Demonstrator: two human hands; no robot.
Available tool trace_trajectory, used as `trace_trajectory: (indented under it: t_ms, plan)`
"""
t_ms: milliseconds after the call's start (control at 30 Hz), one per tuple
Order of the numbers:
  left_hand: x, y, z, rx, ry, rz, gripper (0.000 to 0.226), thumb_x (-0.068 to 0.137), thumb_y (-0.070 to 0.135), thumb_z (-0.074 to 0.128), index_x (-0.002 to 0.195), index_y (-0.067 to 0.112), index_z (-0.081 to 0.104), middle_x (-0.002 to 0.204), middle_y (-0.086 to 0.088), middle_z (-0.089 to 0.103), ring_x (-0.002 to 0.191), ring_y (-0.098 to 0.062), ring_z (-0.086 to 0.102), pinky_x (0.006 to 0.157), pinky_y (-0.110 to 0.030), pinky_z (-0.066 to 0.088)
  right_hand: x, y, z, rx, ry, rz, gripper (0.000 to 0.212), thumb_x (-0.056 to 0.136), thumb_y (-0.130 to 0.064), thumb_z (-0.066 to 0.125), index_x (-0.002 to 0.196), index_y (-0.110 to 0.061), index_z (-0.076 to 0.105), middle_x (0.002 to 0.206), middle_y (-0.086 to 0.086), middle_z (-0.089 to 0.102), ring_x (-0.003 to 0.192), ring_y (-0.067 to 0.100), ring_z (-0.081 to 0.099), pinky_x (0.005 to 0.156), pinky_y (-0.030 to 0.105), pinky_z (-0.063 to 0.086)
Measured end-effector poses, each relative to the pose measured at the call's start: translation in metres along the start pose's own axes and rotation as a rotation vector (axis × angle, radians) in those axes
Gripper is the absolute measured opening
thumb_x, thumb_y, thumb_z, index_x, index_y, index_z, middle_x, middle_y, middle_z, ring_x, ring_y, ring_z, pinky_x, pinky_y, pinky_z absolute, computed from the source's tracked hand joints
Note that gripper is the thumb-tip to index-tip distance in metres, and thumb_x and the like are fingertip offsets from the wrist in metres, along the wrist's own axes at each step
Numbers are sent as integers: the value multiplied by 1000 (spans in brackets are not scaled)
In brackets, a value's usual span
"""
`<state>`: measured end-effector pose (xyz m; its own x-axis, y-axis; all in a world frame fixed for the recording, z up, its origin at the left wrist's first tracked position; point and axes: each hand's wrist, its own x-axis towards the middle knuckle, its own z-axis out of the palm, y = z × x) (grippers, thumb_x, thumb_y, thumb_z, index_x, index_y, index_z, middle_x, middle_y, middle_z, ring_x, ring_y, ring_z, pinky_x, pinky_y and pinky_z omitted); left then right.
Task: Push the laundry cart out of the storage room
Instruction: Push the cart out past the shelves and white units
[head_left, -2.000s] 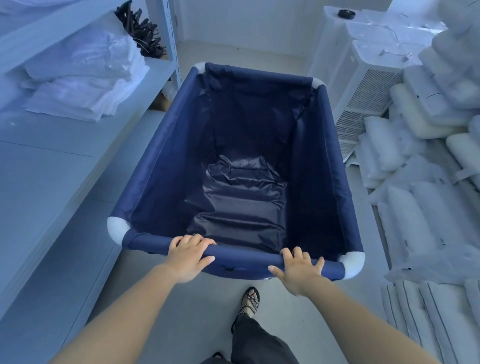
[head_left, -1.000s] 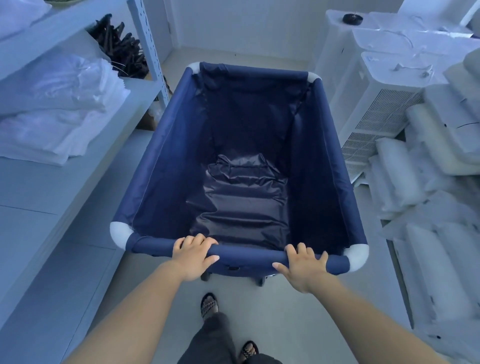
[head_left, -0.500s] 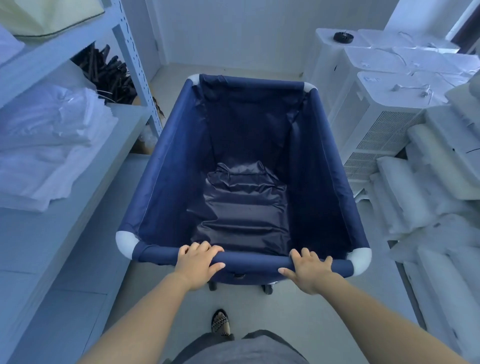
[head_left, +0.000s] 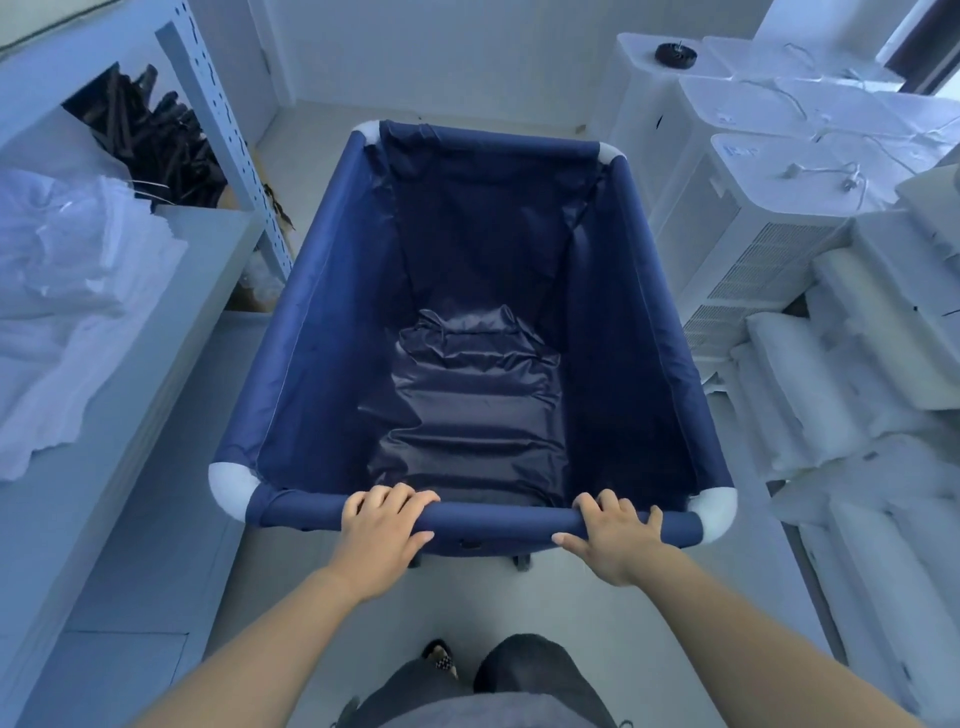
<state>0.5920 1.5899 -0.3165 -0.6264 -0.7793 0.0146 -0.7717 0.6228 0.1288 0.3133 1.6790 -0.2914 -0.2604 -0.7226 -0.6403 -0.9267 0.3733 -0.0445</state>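
Observation:
A navy fabric laundry cart (head_left: 322, 338) with white corner pieces fills the middle of the head view, and nothing lies in it but its own crumpled liner. My left hand (head_left: 382, 530) is wrapped over the near top rail, left of centre. My right hand (head_left: 615, 535) grips the same rail right of centre, thumb under the bar. Two dark wheels show just below the near rail. The cart stands lengthwise in a narrow aisle, pointing toward the far white wall.
A white metal shelf unit (head_left: 156, 332) runs along the left with folded white linen (head_left: 62, 291) and dark hangers (head_left: 166, 150). White appliances (head_left: 748, 223) and stacked white pillows (head_left: 841, 395) crowd the right. Pale floor (head_left: 311, 130) shows beyond the cart.
The cart and I have moved forward along the aisle; the shelf post, linen and appliances have slid closer and toward me. Both hands have kept the same hold on the rail.

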Motion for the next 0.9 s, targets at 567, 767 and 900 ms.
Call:
trace_trajectory:
  t_ms: [567,767,900]
  plan:
    - [141,-74,1,-94,-164,-131,42,88,53,48,127,36,46,119,11,51,116,-17,46,105,-35,23,116,-27,-95,78,-68,-43,58,91,-66,30,134,-27,32,136,1,32,128,27,29,108,65,13]
    - [216,-97,-11,-89,-275,-208,45,88,53,49,129,36,40,127,11,45,128,-14,36,115,-38,11,169,-39,-146,94,-83,-52,55,91,-65,30,129,-25,35,131,2,37,124,28,34,106,64,17]
    - [262,-104,-20,-94,-323,-261,43,91,52,43,129,33,39,133,9,45,132,-15,32,117,-44,10,201,-43,-171,91,-27,-64,55,92,-64,29,131,-25,34,133,2,36,124,28,35,105,63,18]
